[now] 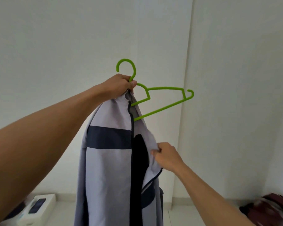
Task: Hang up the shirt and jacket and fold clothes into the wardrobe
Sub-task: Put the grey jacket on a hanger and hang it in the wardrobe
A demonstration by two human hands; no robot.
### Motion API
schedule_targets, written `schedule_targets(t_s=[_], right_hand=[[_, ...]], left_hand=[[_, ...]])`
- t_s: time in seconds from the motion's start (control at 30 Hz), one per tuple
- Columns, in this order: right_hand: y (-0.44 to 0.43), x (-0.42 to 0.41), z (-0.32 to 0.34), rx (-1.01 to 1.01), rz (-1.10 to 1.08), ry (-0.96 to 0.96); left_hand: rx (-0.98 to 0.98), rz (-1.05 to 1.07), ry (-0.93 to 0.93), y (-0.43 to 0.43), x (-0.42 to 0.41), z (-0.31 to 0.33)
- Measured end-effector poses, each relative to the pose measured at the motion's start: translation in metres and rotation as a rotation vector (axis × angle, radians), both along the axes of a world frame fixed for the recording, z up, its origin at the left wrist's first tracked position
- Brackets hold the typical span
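l hand point(119, 84) grips hanger point(162, 108); r hand point(168, 156) prob. pinches jacket point(108, 160)

A plain room in a home is showing here.

Bare white walls point(55, 38) are meeting in a corner point(185, 82) and running down to a pale floor point(65, 214). A grey and navy jacket point(108, 160) is hanging half on a green plastic hanger point(163, 110) in front of them, which is pointing to household clothes care. A white box point(47, 199) is lying low on the left with a dark, phone-like item on it. A blurred dark red bundle point(268, 207) is sitting low on the right, too smeared to identify.
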State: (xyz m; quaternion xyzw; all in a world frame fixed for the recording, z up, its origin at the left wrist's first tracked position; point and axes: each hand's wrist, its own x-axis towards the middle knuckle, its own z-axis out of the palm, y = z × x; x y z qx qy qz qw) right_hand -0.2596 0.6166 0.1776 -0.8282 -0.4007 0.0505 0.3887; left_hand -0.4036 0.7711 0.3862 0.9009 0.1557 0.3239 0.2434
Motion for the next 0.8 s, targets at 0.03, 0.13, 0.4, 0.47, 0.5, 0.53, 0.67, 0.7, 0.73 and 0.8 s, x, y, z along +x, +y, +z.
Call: schedule_targets(t_s=[0.03,0.13,0.4,0.47,0.5,0.53,0.67,0.7,0.73,0.8], right_hand=[[-0.001,0.009,0.004,0.049,-0.027,0.01],[-0.013,0.04,0.024,0.218,-0.117,-0.05],[-0.043,0.067,0.099,0.222,-0.182,-0.304],[-0.049,0.064,0.11,0.288,-0.157,-0.25],[-0.052,0.061,0.115,0.303,-0.145,-0.256],[-0.053,0.059,0.118,0.316,-0.138,-0.275],[-0.054,0.039,0.13,0.429,-0.109,-0.345],[-0.054,0.03,0.132,0.409,-0.079,-0.356],[-0.052,0.021,0.134,0.362,-0.027,-0.376],[-0.052,0.002,0.133,0.212,0.14,-0.379]], left_hand=[[0.017,0.013,0.017,0.006,-0.005,0.001],[0.031,0.018,0.121,0.024,-0.021,-0.001],[0.121,0.059,0.378,0.025,-0.024,-0.023],[0.183,0.084,0.422,0.022,-0.02,-0.026],[0.214,0.107,0.432,0.02,-0.018,-0.027],[0.241,0.131,0.438,0.019,-0.015,-0.029],[0.351,0.197,0.423,0.015,-0.004,-0.036],[0.357,0.207,0.382,0.015,-0.002,-0.038],[0.349,0.208,0.334,0.014,0.001,-0.039],[0.311,0.173,0.24,0.013,0.004,-0.041]])
